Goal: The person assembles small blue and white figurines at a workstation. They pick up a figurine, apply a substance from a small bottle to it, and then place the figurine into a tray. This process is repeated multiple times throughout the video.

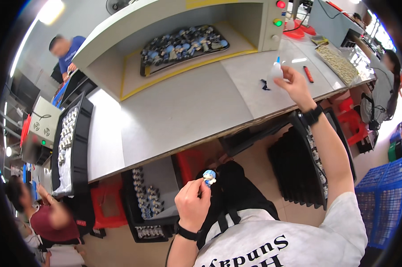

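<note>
My left hand [192, 201] pinches a small blue-and-white figurine [209, 175] between thumb and fingers, held low over my lap. Over the right part of the workbench, my right hand [295, 85] has its fingers closed on a whitish squeeze bottle [275, 74] with a blue tip pointing up. Beside that bottle lies a small black scrap [265, 85], too small to name. A red pen-like thing [308, 74] rests on the bench to the right of my right hand.
Ahead, a box-like light-coloured machine [174, 20] encloses a black tray of blue-and-white figurines [183, 45]. Figurine trays [72, 142] stand at left and in a black crate [150, 196] below. Stacked black trays [294, 160] sit under the right side. Other people work left and right.
</note>
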A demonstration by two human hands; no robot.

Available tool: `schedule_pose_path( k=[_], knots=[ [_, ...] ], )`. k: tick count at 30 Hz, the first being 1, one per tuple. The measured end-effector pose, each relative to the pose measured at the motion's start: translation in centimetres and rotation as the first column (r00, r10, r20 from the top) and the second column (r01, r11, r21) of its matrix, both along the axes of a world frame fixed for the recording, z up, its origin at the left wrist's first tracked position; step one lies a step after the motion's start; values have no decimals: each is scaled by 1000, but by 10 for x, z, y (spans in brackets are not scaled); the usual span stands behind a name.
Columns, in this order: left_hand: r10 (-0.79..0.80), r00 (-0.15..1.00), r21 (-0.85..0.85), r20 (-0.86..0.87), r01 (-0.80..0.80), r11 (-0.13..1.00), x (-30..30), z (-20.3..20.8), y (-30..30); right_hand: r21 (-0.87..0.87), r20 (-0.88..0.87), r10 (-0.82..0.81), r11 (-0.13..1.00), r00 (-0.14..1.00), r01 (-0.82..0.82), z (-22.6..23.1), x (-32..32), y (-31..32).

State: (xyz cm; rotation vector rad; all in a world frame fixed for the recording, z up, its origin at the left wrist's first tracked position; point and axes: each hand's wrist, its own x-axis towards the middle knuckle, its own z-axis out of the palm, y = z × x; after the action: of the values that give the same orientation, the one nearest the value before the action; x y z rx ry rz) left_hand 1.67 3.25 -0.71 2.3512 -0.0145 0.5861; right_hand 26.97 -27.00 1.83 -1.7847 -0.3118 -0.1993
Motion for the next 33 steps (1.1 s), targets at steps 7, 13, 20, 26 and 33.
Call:
schedule_pose_path(
  k=[7,13,20,26,33],
  knots=[
    [-4,998,27,61,3,1000,1,9,-4,-431,138,-246,857,959,282,-46,105,-83],
    [-15,990,29,139,11,1000,2,13,-10,-361,285,-492,740,823,568,-23,53,-44],
    [-46,989,29,141,42,999,3,10,-16,-388,355,498,848,791,-360,25,-139,93],
    [-42,988,57,148,34,998,0,8,-17,-515,392,617,762,683,-393,-7,-175,122],
    [-27,990,91,141,15,996,-8,9,-26,-586,384,637,728,668,-356,-1,-184,124]
  ],
)
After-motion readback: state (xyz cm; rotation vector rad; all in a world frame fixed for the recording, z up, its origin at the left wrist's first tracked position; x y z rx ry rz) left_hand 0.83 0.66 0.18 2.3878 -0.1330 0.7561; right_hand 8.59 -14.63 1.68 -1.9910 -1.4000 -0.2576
